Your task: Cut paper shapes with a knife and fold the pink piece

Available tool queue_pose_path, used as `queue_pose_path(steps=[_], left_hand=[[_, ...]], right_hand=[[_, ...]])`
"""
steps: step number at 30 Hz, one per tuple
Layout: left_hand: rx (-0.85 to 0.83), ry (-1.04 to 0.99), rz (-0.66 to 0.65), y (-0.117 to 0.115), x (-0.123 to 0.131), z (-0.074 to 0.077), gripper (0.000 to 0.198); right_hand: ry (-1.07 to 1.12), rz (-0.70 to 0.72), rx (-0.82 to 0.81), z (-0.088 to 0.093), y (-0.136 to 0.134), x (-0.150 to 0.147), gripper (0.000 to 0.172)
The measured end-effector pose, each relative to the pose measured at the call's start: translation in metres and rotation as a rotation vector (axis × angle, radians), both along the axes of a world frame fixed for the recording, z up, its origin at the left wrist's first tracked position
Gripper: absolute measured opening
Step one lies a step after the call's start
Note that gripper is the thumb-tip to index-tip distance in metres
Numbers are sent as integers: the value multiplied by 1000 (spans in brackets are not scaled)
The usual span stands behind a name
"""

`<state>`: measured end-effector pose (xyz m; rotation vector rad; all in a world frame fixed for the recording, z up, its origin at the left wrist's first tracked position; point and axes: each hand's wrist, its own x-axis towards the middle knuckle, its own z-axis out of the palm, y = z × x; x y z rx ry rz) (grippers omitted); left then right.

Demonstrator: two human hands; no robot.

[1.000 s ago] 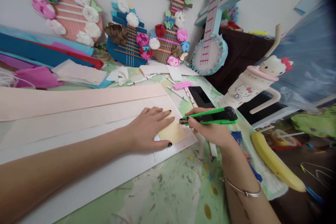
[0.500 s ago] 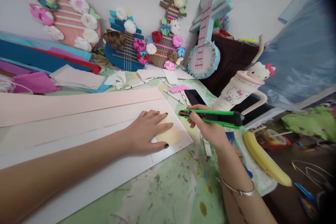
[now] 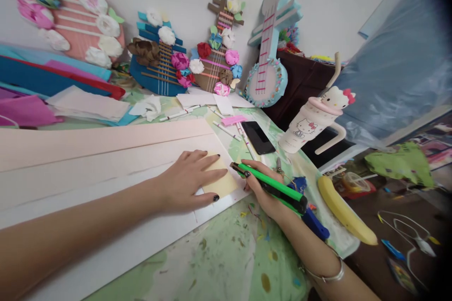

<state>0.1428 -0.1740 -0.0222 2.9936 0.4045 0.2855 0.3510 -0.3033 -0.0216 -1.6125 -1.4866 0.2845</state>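
My left hand lies flat with its fingers spread, pressing a pale yellow piece of paper onto a large white board. In my right hand is a green and black utility knife, gripped along its body. Its tip points left, close to the right edge of the yellow paper. From this view I cannot tell whether the blade touches it. A pale pink strip runs along the board's far side.
Beyond the board lie striped paper sticks, a black phone and a white tumbler. A banana and a blue tool are at the right. Decorated cardboard instruments lean against the wall.
My right hand has brought the utility knife left and down, near the yellow paper, and tilted it. My left hand stays on the paper. The view has shifted slightly right.
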Motion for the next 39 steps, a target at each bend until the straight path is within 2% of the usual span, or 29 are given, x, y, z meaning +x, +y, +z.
queue_pose_path(steps=[12,34,39], left_hand=[[3,-67,23,2,4,-12,56],[-3,-15,8,2,2,-5,58],[-12,5,16,1,2,-3,58]], right_hand=[[-64,66,10,-2,5,0,27],[-114,62,7,3,6,-3,25],[-91,91,50,4,7,-5,23]])
